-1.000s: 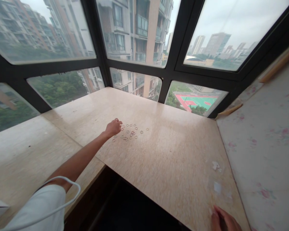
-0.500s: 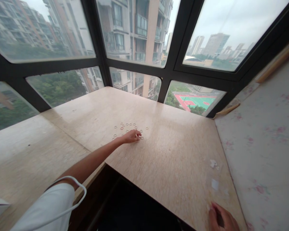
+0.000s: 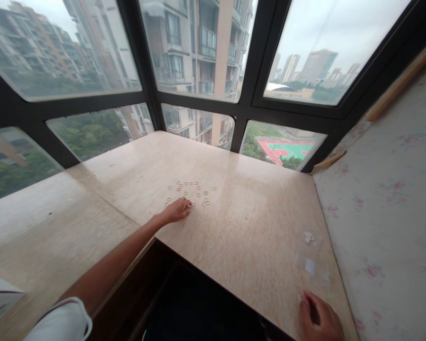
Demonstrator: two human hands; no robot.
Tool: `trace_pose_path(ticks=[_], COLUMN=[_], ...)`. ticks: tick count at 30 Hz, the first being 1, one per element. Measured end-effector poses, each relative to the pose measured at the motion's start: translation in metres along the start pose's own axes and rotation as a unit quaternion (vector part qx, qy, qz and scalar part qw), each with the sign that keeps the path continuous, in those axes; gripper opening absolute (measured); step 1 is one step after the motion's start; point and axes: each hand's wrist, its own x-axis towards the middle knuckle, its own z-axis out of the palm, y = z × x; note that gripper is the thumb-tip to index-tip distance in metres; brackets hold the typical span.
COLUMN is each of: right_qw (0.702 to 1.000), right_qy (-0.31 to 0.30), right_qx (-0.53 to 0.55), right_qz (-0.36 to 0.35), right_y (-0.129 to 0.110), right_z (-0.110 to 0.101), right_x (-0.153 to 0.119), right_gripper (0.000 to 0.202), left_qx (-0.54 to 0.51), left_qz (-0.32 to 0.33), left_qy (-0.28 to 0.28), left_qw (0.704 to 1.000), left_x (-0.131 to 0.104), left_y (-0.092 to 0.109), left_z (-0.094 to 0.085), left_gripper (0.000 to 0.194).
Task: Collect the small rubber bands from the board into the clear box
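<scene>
Several thin rings lie scattered on the pale marble-patterned surface, one of them reddish. At the near edge of these rings is my left hand, its fingers pinched together low over the surface; whatever is between the fingertips is too small to make out. My right hand rests at the lower right near the wall, thumb and fingers curled together, and what it may hold is hidden. Just beyond it lie a small white square and a crumpled white piece.
Dark-framed windows border the far side. A flowered wall rises at the right. An open dark recess lies below the surface's near edge. A white box stands at the lower left.
My left hand has moved left and slightly nearer, uncovering rings that it hid before. My right hand stays curled near the wall. The view has shifted a little.
</scene>
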Motion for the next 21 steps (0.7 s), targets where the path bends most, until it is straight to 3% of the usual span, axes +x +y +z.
trace_pose_path(ticks=[4,13,21], right_qw=[1.000,0.999,0.998], right_qy=[-0.015,-0.008,-0.029], right_qx=[0.007,0.038,0.056], right_qz=[0.010,0.013,0.023], right_y=[0.000,-0.001,-0.002], right_z=[0.000,0.000,-0.004], right_x=[-0.001,-0.002,-0.003], right_gripper=[0.043,0.047,0.046], left_qx=[-0.047,0.020,0.027], left_qz=[0.020,-0.113,-0.071], left_qy=[0.008,0.069,0.030], left_qw=[0.999,0.991,0.997], left_x=[0.012,0.076,0.106], left_y=[0.021,0.024,0.049], left_z=[0.013,0.008,0.025], left_gripper=[0.030,0.029,0.016])
